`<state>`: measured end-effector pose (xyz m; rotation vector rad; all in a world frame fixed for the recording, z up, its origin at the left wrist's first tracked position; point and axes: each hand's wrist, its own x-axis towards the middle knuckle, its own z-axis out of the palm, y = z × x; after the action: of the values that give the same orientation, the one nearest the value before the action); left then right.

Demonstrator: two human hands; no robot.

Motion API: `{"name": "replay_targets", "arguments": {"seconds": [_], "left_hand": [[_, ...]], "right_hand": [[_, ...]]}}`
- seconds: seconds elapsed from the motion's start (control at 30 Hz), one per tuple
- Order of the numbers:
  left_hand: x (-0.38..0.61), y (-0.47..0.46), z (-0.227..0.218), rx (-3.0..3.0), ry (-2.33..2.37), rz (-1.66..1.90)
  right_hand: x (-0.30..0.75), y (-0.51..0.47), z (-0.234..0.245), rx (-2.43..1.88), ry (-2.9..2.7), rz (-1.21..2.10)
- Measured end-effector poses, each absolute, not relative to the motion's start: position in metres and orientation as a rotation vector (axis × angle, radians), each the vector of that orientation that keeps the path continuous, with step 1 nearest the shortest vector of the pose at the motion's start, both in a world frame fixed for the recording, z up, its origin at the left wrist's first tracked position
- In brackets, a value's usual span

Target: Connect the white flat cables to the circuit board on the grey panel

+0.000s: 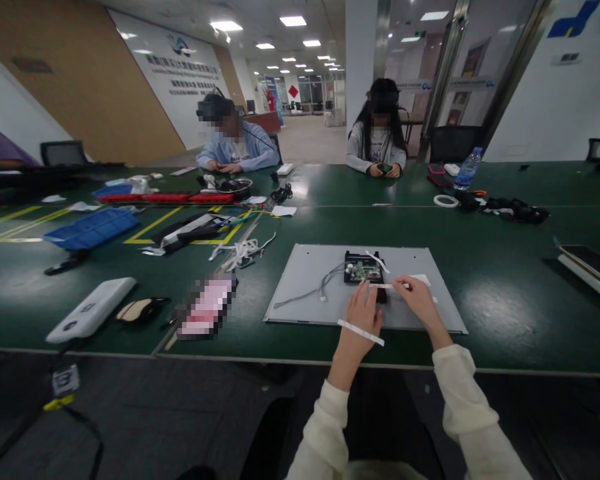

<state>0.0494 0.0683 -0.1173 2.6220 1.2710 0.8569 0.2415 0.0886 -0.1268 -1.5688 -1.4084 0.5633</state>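
Note:
My right hand (pixel 416 300) pinches one end of a narrow white strip (pixel 384 286), which looks like tape. The strip stretches left, level, to the fingertips of my left hand (pixel 362 319). That hand lies with fingers stretched out at the near edge of a green circuit board in a black frame (pixel 362 268). Another white strip (pixel 361 332) lies across the back of my left hand. A short white strip (pixel 379 261) sticks to the frame's upper right. Under everything is a flat grey panel (pixel 300 267), with grey cables (pixel 310 292) running left from the board.
Left of the panel are a pink-screened phone (pixel 209 307), a tangle of white strips (pixel 244 253), a white power bank (pixel 93 310) and a blue tray (pixel 93 229). Another phone (pixel 593 267) lies far right. Two people sit across the green table (pixel 515 320), near a water bottle (pixel 469 169).

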Motion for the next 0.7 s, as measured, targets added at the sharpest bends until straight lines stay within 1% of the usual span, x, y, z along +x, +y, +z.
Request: {"name": "replay_targets", "arguments": {"seconds": [0.23, 0.7], "left_hand": [[0.048, 0.07, -0.115, 2.685, 1.277, 0.791], [0.047, 0.067, -0.116, 2.72, 1.284, 0.699]], "right_hand": [[0.237, 0.09, -0.128, -1.707, -1.446, 0.532], [0.217, 0.085, -0.132, -2.05, -1.577, 0.056]]}}
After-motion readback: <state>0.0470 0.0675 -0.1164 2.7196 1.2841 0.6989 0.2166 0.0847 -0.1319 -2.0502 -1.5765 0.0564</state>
